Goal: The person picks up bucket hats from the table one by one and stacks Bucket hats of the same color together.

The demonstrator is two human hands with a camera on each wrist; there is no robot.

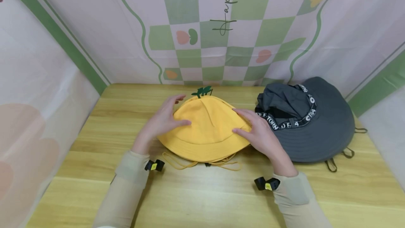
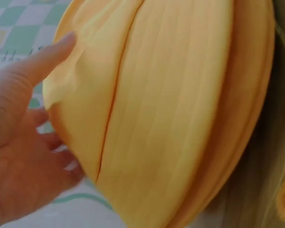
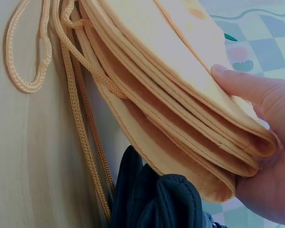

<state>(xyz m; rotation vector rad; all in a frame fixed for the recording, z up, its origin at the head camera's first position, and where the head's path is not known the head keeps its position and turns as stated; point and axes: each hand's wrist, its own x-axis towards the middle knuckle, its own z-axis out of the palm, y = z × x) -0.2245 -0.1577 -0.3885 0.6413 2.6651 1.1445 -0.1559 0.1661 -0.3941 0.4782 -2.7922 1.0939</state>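
Observation:
A yellow bucket hat [image 1: 205,122] with a green sprout on top sits mid-table, its brim towards me. My left hand [image 1: 164,117] is at its left side, thumb over the front and fingers spread loosely along the edge. In the left wrist view the thumb [image 2: 61,47] overlaps the crown, and the other fingers partly pass behind it. My right hand [image 1: 259,131] holds the right side, thumb on the front. The right wrist view shows folded brim layers [image 3: 180,109] between thumb and palm; the fingers behind are hidden. Yellow cords [image 3: 76,104] hang from the hat.
To the right, close by my right hand, lies a dark grey wide-brimmed hat [image 1: 329,126] with a lettered band and cord loops. Both hats rest on a wooden table [image 1: 196,200]. A patterned curtain [image 1: 221,55] stands along the table's back edge.

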